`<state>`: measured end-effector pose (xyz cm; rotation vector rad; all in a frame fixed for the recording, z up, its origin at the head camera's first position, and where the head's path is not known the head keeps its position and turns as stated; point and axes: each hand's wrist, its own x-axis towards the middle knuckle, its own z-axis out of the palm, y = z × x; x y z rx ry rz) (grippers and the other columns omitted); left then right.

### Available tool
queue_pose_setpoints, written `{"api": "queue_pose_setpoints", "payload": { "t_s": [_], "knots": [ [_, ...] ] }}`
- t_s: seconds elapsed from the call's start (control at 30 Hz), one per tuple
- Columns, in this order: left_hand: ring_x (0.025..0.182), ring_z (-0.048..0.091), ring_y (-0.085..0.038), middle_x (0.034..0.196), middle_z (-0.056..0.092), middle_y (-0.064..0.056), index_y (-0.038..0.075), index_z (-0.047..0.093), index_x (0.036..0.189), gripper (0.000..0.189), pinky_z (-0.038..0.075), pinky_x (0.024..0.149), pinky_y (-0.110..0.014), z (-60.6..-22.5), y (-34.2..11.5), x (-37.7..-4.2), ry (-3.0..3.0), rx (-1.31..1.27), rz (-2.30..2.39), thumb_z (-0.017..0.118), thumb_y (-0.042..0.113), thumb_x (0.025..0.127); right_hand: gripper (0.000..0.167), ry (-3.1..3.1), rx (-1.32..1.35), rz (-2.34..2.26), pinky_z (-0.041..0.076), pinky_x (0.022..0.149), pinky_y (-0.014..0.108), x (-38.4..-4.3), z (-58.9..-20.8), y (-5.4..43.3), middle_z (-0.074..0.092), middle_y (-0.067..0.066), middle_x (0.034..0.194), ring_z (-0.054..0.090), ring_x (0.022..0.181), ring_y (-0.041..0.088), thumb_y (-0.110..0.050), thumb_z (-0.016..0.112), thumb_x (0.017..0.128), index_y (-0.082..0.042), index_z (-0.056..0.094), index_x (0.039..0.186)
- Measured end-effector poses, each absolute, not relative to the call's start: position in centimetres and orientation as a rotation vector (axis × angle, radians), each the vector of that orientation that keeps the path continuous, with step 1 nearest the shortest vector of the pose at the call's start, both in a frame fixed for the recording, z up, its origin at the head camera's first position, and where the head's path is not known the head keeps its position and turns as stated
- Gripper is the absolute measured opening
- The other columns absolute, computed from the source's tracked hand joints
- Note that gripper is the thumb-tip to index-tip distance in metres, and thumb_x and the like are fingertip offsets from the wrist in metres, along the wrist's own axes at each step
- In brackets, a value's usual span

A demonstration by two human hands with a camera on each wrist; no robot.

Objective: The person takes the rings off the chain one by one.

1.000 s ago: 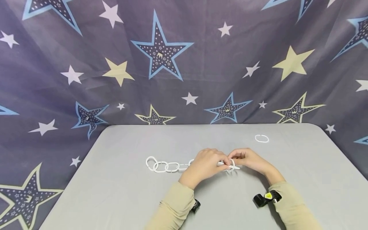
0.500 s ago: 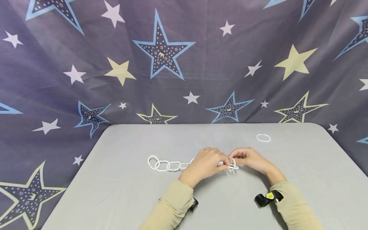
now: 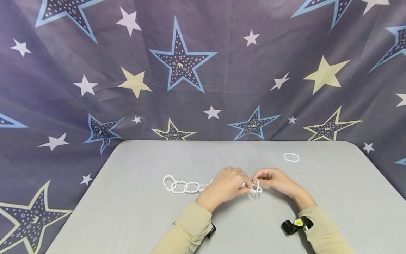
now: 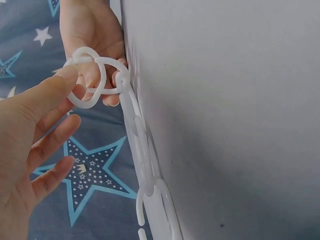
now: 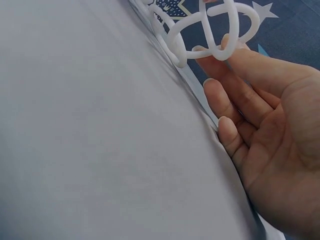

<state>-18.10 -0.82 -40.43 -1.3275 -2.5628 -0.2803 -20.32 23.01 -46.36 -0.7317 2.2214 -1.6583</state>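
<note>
A chain of white plastic links (image 3: pixel 173 187) stretches over the grey table from the left and passes behind my left hand (image 3: pixel 224 185). Thumb and forefinger of that hand pinch a white link (image 4: pixel 102 80), which crosses the chain's end link (image 4: pixel 114 61) in the left wrist view. Facing it, my right hand (image 3: pixel 279 181) pinches links at the same end between thumb and forefinger. In the right wrist view the crossed links (image 5: pixel 233 30) sit at its fingertips, and its other fingers are loosely bent. Part of the chain is hidden by the left hand.
One loose white link (image 3: pixel 291 161) lies on the table (image 3: pixel 142 218) toward the back right. Behind the table's far edge hangs a dark curtain (image 3: pixel 222 81) with stars. A black wrist camera (image 3: pixel 290 227) sits at the right sleeve.
The end of the link beside my right fingers has drawn in a little toward the left hand. Both hands stay almost in place; the head view shifts slightly.
</note>
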Motion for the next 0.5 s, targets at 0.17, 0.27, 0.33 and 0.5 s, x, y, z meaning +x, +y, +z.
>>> {"api": "queue_pose_setpoints", "payload": {
  "t_s": [0.17, 0.27, 0.33, 0.5],
  "knots": [
    [0.084, 0.059, 0.000, 0.092, 0.069, 0.020, 0.030, 0.076, 0.088, 0.010, 0.045, 0.079, -0.021, -40.61, -0.79, -17.99, -2.548, -1.321, -0.274, 0.076, 0.040, 0.085, 0.017, 2.216, -0.766, -1.666, 0.051, 0.082, 0.024, -20.33, -46.46, 23.01, 0.071, 0.019, 0.102, 0.067, 0.092, 0.012, -0.005, 0.065, 0.094, 0.006, 0.068, 0.107],
    [0.083, 0.059, 0.000, 0.092, 0.069, 0.021, 0.031, 0.076, 0.088, 0.010, 0.045, 0.078, -0.021, -40.65, -0.74, -17.97, -2.558, -1.318, -0.265, 0.076, 0.040, 0.085, 0.018, 2.221, -0.765, -1.668, 0.051, 0.082, 0.024, -20.36, -46.48, 23.08, 0.071, 0.018, 0.102, 0.067, 0.092, 0.012, -0.006, 0.065, 0.094, 0.006, 0.068, 0.107],
    [0.083, 0.059, 0.000, 0.092, 0.069, 0.021, 0.031, 0.076, 0.087, 0.010, 0.045, 0.077, -0.021, -40.68, -0.73, -17.96, -2.566, -1.314, -0.256, 0.076, 0.041, 0.085, 0.018, 2.224, -0.753, -1.666, 0.051, 0.082, 0.024, -20.39, -46.53, 23.09, 0.071, 0.017, 0.102, 0.067, 0.092, 0.013, -0.007, 0.065, 0.094, 0.005, 0.068, 0.107],
    [0.084, 0.060, 0.000, 0.091, 0.069, 0.021, 0.031, 0.076, 0.087, 0.010, 0.044, 0.076, -0.021, -40.80, -0.75, -17.94, -2.562, -1.305, -0.234, 0.076, 0.041, 0.084, 0.018, 2.226, -0.747, -1.657, 0.050, 0.082, 0.024, -20.46, -46.74, 23.09, 0.071, 0.016, 0.102, 0.067, 0.092, 0.012, -0.007, 0.066, 0.094, 0.005, 0.068, 0.107]
  ]
}}
